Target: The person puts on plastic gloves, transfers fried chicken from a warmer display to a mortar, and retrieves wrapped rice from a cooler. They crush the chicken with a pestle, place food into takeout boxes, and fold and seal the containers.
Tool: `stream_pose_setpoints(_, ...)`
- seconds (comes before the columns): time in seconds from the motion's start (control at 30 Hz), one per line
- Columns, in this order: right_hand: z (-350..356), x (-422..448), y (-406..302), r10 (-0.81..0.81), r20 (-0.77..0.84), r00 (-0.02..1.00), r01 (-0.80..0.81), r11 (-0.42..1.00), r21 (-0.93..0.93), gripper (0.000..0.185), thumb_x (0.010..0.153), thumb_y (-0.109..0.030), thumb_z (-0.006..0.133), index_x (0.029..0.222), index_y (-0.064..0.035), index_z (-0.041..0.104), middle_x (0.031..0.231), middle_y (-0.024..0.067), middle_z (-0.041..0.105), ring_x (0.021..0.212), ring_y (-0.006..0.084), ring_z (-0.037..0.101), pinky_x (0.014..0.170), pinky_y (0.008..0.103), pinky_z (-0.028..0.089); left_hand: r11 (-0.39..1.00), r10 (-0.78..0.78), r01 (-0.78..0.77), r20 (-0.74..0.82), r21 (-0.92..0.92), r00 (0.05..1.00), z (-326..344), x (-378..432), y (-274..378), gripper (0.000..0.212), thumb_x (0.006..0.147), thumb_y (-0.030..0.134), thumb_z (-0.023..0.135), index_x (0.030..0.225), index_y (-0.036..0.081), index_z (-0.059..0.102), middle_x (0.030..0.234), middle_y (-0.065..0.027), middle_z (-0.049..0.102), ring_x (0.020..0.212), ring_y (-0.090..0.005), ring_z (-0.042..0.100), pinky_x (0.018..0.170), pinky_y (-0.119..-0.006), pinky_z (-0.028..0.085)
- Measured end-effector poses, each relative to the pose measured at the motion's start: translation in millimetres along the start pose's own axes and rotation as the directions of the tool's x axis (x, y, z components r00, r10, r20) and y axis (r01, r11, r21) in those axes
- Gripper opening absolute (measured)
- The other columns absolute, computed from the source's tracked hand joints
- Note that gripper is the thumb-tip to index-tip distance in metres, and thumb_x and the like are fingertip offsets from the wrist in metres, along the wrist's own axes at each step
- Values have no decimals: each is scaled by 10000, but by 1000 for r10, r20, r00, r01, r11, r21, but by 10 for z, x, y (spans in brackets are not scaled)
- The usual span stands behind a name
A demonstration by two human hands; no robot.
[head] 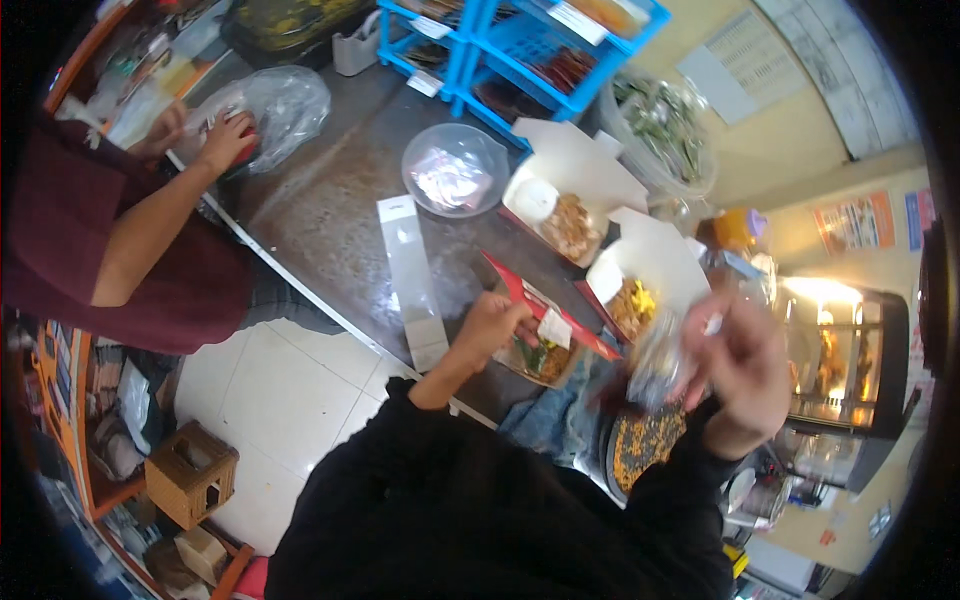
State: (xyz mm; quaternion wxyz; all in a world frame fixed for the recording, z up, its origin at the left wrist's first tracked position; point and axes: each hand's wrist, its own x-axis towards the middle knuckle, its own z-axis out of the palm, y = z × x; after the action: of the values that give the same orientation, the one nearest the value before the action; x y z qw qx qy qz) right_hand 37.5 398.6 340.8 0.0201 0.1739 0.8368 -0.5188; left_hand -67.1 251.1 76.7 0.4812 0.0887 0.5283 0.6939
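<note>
My left hand (491,330) holds the raised red lid (555,311) of a cardboard food box (551,375) at the near edge of the counter; rice-like food and something green show inside. To the right, my right hand (731,360), blurred, grips a clear plastic bag (654,364) with its contents hard to make out. Beyond my hands stand two open takeaway boxes. The nearer one holds food with yellow pieces (634,304) and a white cup (604,283); the farther one holds brownish food (571,225) and a lidded white cup (535,197).
A co-worker's hand (229,139) is at a plastic bag (292,112) on the left. Blue tiered racks (510,60), a round plastic tub (456,169) and a long clear packet (412,277) stand or lie on the counter (330,202). A lit glass cabinet (829,352) is at right.
</note>
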Motion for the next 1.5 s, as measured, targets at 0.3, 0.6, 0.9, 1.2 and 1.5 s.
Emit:
stream_pose_setpoints(0.3, 1308, -402, 2175, 344, -214, 914, -120, 734, 668, 134, 978, -59, 471, 1093, 8, 466, 858, 157, 652, 751, 247, 698, 613, 314, 583, 997, -74, 75, 40, -2, 996, 109, 162, 208, 363, 907, 270, 451, 982, -36, 630, 854, -169, 708, 569, -99, 609, 401, -170, 327)
stream_pose_setpoints(0.6, 1588, -585, 2274, -43, -646, 762, -163, 953, -255, 154, 933, -70, 547, 1056, 13, 587, 919, 176, 634, 796, 310, 668, 681, 343, 535, 841, 339, -221, -161, 494, 927, -59, -34, -71, 283, 865, 261, 616, 903, -18, 643, 786, -81, 654, 676, -131, 595, 562, -237, 400)
stream_pose_setpoints(0.9, 1240, -407, 2291, 201, -584, 786, -323, 940, -112, 360, 999, -336, 372, 1033, -64, 605, 1131, 236, 531, 1068, 391, 511, 938, 461, 388, 34, 563, -368, 287, 929, 775, -229, -273, 184, 291, 864, 290, 639, 1027, 67, 548, 1078, -175, 600, 1129, -374, 505, 998, -445, 285)
stream_pose_setpoints(1.2, 1901, -126, 2741, 65, -831, 553, -156, 987, -27, 477, 914, -260, 552, 1231, 83, 450, 1152, 273, 555, 1074, 394, 552, 938, 422, 423, 568, 347, -232, 26, 789, 938, -393, 71, -598, 495, 945, 298, 551, 1292, -9, 376, 1141, -228, 597, 1078, -336, 602, 884, -359, 460)
stream_pose_setpoints(1.5, 1390, -132, 2668, 382, -602, 701, -366, 918, 156, 626, 796, -418, 699, 1143, 83, 553, 1059, 260, 636, 1004, 347, 626, 855, 395, 481, 607, 217, -118, -21, 786, 976, -189, 68, -202, 440, 903, 341, 582, 1118, -42, 583, 995, -247, 658, 964, -377, 635, 833, -399, 485)
